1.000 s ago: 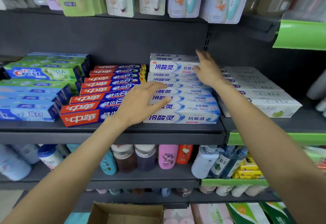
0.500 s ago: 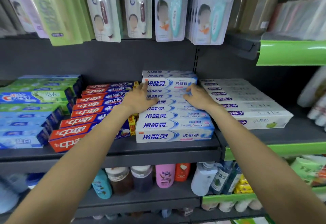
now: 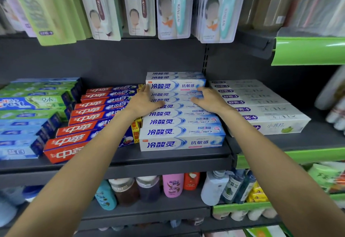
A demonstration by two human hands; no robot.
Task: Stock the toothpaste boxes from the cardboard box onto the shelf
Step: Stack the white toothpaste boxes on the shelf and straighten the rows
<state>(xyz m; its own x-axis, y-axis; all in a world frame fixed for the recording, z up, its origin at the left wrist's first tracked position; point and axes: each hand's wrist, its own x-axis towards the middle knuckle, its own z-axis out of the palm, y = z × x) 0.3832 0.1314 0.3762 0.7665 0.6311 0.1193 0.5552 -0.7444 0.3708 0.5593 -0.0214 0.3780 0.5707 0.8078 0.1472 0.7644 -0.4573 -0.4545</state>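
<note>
Several white-and-blue toothpaste boxes lie in a stepped row on the dark shelf, with a raised stack at the back. My left hand rests flat on the left part of the row, its fingertips touching the left end of the raised stack. My right hand lies on the right part of the row, fingers spread and reaching toward that stack's lower right corner. Neither hand holds a box. The cardboard box is out of view.
Red toothpaste boxes sit left of the row, and green and blue boxes further left. White boxes lie to the right. Toothbrush packs hang above. Bottles fill the shelf below.
Both hands came together onto the white-and-blue row: the left slid up from the front boxes, the right drew back from the stack's far end. The view tilted upward, losing the cardboard box.
</note>
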